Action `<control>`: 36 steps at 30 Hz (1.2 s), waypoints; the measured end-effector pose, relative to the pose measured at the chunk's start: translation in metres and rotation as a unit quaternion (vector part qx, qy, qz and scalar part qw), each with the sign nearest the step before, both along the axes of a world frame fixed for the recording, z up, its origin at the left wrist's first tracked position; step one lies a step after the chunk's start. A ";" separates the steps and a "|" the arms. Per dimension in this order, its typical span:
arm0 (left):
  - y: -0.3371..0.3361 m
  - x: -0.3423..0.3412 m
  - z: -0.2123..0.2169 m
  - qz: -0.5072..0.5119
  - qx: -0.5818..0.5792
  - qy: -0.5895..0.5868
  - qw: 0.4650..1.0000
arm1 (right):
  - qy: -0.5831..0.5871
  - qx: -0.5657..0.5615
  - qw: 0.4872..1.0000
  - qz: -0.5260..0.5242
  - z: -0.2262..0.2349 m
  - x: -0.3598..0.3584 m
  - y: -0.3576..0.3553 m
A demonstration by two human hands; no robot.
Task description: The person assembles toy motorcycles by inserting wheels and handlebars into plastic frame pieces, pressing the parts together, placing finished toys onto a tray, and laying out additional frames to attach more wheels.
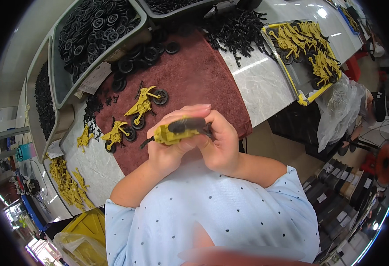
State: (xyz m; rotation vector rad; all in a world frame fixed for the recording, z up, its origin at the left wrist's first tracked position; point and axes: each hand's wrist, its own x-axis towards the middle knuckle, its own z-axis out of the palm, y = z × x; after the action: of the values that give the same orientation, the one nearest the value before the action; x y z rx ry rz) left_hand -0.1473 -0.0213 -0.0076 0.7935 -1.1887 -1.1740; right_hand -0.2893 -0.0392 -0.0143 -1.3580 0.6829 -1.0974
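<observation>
Close to my chest, a yellow toy motorcycle (170, 135) with a dark wheel (187, 125) is held between both hands. My left hand (162, 155) is closed round its yellow body, and a small black part sticks out past that hand. My right hand (222, 141) grips the wheel end, fingers partly hidden behind it. To the left, on a dark red cloth (194, 75), lie a larger toy motorcycle (142, 105) with two black wheels and another toy motorcycle (116, 134). A loose yellow body (85, 138) lies left of the cloth.
A grey bin (64, 95) of black wheels stands far left, beside a narrower bin (44, 146) of small black parts. Loose wheels (151, 54) and a pile of black parts (236, 33) lie farther back. A yellow-rimmed tray (287, 80) holds several motorcycles. Yellow parts (68, 181) lie near left.
</observation>
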 end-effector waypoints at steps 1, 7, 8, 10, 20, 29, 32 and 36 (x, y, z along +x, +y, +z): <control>-0.002 0.001 0.002 0.000 0.000 -0.001 1.000 | -0.007 0.021 1.000 0.008 0.000 0.000 -0.001; -0.006 -0.003 0.014 0.046 0.111 0.084 0.989 | -0.110 0.121 0.987 0.004 0.005 0.002 -0.012; -0.004 0.001 0.013 0.049 0.109 0.085 0.989 | -0.138 0.163 0.977 -0.011 0.006 0.002 -0.014; -0.001 0.009 0.008 0.064 0.158 -0.083 0.982 | -0.139 0.187 0.972 -0.017 -0.001 -0.001 -0.019; 0.006 0.015 0.029 0.059 0.231 -0.079 0.968 | -0.147 0.194 0.969 0.038 0.008 -0.004 -0.013; 0.009 0.017 0.028 0.014 0.223 -0.021 0.974 | -0.101 0.109 0.989 -0.016 0.013 -0.002 -0.004; 0.009 0.017 0.028 0.009 0.216 -0.012 0.976 | -0.089 0.095 0.992 -0.007 0.013 -0.004 -0.002; 0.009 0.016 0.028 0.004 0.225 -0.022 0.974 | -0.081 0.078 0.994 -0.013 0.014 -0.007 0.000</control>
State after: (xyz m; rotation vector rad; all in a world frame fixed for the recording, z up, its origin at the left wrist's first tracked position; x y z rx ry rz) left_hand -0.1316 -0.0120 0.0204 1.1673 -0.9626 -1.4491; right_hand -0.2961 -0.0394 -0.0005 -1.1165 0.6549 -1.1372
